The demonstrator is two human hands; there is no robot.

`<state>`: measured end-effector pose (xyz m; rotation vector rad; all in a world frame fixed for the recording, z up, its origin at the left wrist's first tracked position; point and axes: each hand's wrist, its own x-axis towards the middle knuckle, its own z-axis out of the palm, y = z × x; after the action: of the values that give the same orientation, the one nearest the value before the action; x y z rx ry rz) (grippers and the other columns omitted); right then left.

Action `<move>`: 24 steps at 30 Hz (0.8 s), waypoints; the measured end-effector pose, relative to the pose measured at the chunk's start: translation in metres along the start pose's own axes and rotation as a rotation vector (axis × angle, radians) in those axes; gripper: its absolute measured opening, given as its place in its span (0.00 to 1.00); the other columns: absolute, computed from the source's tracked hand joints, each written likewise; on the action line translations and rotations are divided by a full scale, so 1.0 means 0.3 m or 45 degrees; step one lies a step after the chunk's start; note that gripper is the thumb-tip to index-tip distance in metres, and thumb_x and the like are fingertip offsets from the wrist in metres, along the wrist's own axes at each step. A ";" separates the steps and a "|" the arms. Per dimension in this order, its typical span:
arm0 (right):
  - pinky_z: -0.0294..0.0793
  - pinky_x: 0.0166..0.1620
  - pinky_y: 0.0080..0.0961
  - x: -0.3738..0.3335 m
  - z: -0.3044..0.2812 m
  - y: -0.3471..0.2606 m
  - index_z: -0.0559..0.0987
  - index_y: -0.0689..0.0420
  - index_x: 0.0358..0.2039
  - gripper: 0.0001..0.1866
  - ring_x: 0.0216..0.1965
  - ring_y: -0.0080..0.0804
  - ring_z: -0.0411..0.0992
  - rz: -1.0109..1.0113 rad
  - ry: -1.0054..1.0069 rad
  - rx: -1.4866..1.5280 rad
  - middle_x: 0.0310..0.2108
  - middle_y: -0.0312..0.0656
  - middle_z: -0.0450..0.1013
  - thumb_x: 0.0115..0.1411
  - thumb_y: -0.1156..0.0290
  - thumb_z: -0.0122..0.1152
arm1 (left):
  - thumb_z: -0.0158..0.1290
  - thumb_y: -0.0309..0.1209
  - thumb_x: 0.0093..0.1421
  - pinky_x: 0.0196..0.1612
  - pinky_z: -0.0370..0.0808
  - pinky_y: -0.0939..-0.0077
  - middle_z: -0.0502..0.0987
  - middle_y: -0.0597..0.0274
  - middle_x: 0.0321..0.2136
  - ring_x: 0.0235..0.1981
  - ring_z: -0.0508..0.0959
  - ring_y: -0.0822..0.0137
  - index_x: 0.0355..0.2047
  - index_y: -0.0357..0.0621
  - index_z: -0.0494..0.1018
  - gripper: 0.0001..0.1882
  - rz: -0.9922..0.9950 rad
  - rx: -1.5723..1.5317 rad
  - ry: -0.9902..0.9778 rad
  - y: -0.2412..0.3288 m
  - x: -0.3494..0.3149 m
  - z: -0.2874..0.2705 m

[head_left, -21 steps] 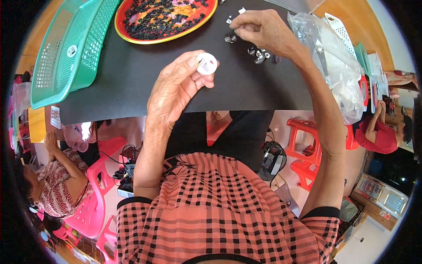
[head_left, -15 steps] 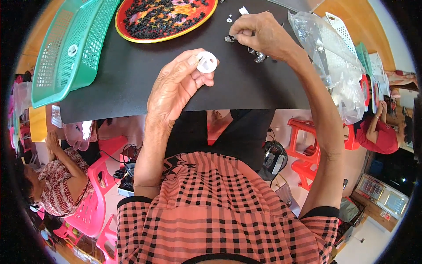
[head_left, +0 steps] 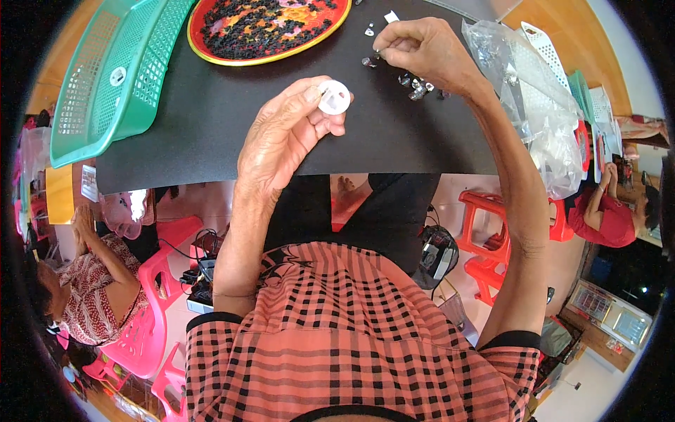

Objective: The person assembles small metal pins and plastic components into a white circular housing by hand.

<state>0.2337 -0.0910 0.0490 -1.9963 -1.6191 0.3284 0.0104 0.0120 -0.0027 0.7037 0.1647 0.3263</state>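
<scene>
Over the dark table [head_left: 204, 133], my left hand [head_left: 281, 126] grips a round white plastic disc [head_left: 334, 97] between thumb and fingers; the disc has cut-outs in its face. Farther off to the right, my right hand [head_left: 432, 56] is closed in a pinch. A tiny dark speck shows at its fingertips, too small to name. Just below those fingertips lies a small shiny part [head_left: 368, 62]. Several small silvery pieces [head_left: 417, 88] are scattered under the right hand, and a small white piece [head_left: 391, 16] rests beyond it.
A red-rimmed round tray [head_left: 199, 50] holds many small black pieces. Left of it stands a green perforated basket [head_left: 144, 116] with one white disc [head_left: 117, 76] inside. Clear plastic bags [head_left: 538, 119] lie along the right. People sit at both sides; red stools [head_left: 485, 225] stand at right.
My right hand has lifted slightly away from the small shiny part, its fingertips pinched and shifted a little right. The left hand keeps the disc almost in place.
</scene>
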 end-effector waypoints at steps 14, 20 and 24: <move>0.72 0.34 0.17 -0.012 0.001 -0.209 0.82 0.62 0.30 0.08 0.28 0.16 0.71 0.136 -0.190 0.580 0.24 0.34 0.76 0.51 0.71 0.62 | 0.49 0.31 0.63 0.45 0.76 0.66 0.74 0.50 0.41 0.40 0.77 0.61 0.47 0.30 0.67 0.17 0.162 -0.052 0.111 -0.015 0.005 0.004; 0.72 0.32 0.18 -0.015 0.039 -0.231 0.82 0.62 0.28 0.07 0.26 0.17 0.72 0.092 -0.100 0.491 0.22 0.36 0.76 0.50 0.72 0.60 | 0.49 0.30 0.63 0.46 0.76 0.67 0.74 0.53 0.41 0.42 0.76 0.64 0.47 0.30 0.68 0.16 0.263 -0.010 0.122 -0.022 0.008 0.017; 0.72 0.32 0.19 -0.020 0.046 -0.245 0.82 0.61 0.27 0.07 0.25 0.17 0.72 0.128 -0.075 0.424 0.21 0.37 0.76 0.49 0.72 0.60 | 0.50 0.29 0.62 0.45 0.76 0.69 0.74 0.56 0.40 0.41 0.76 0.66 0.45 0.31 0.70 0.14 0.304 0.045 0.120 -0.025 0.005 0.025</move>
<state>0.1647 -0.0838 0.0771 -1.8284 -1.3947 0.6550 0.0154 0.0026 -0.0020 0.7450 0.1762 0.5867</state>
